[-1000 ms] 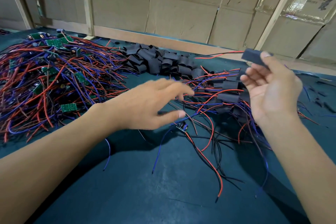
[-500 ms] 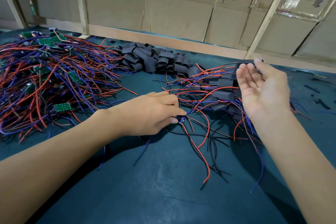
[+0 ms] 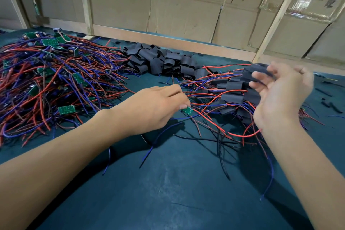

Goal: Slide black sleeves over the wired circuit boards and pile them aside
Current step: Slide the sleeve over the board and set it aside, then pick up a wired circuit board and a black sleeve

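At left hand (image 3: 155,108) fingertips (pinched): green circuit board (image 3: 187,111).

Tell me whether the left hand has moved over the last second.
Yes. The left hand dropped to the mat and slid right toward the sleeved pile, now pinching a small green board.

The right hand (image 3: 281,97) is motion-blurred, so its hold on the black sleeve (image 3: 258,73) is unclear; the sleeve's inside stays hidden.
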`<state>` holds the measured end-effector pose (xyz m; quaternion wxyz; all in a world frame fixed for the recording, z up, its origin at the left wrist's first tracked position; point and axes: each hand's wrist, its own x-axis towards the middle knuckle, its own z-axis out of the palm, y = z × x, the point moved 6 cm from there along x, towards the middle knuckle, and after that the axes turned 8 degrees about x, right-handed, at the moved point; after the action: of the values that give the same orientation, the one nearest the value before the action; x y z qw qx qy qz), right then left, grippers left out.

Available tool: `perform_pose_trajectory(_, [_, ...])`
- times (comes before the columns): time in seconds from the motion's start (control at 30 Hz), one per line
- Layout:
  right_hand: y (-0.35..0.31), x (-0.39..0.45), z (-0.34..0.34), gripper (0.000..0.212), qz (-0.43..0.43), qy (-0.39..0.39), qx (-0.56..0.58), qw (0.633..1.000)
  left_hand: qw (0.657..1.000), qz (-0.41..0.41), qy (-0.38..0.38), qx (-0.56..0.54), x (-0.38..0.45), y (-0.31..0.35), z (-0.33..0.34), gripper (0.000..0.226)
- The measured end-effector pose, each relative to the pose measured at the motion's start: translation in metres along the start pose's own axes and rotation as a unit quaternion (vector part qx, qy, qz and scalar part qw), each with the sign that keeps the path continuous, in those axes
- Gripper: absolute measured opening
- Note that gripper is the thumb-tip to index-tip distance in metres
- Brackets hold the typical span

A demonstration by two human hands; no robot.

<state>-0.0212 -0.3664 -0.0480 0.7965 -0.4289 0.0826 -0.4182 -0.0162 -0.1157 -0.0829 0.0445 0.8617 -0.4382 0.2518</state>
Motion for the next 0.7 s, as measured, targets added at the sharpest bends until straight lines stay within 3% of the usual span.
perform_pose_trajectory(0.1, [-0.019,-0.010,0.014,0.021,-0.130,-0.102,-0.064,0.984,0.999,0.009,0.038,0.003,0.001,0.001,-0.009,0.026])
perform_pose_trajectory(0.17, [-0.019,-0.019,0.030,0.021,-0.141,-0.232,-0.100,0.957,0.998,0.018,0.068,0.004,0.001,0.000,-0.014,0.024])
perform_pose_trajectory(0.27, [0.005,-0.035,0.046,0.009,-0.027,-0.416,-0.227,0.880,0.994,0.037,0.102,-0.029,-0.001,0.000,-0.019,0.019])
perform_pose_trajectory(0.37, [0.040,-0.055,0.040,0.036,0.106,-0.520,-0.344,0.775,0.989,0.056,0.127,-0.055,-0.001,0.004,-0.023,0.015])
perform_pose_trajectory(0.4, [0.048,-0.063,0.039,0.039,0.151,-0.542,-0.337,0.755,0.987,0.058,0.134,-0.059,0.000,0.004,-0.023,0.015])
perform_pose_trajectory(0.47, [0.055,-0.076,0.039,0.025,0.208,-0.565,-0.303,0.739,0.986,0.055,0.143,-0.070,0.001,0.004,-0.022,0.019])
perform_pose_trajectory(0.53, [0.056,-0.080,0.039,0.010,0.210,-0.564,-0.291,0.744,0.985,0.033,0.139,-0.097,0.000,0.002,-0.018,0.022])
perform_pose_trajectory(0.7, [0.060,-0.072,0.037,0.011,0.202,-0.513,-0.331,0.766,0.973,-0.054,0.120,-0.190,0.004,-0.020,-0.013,0.014])
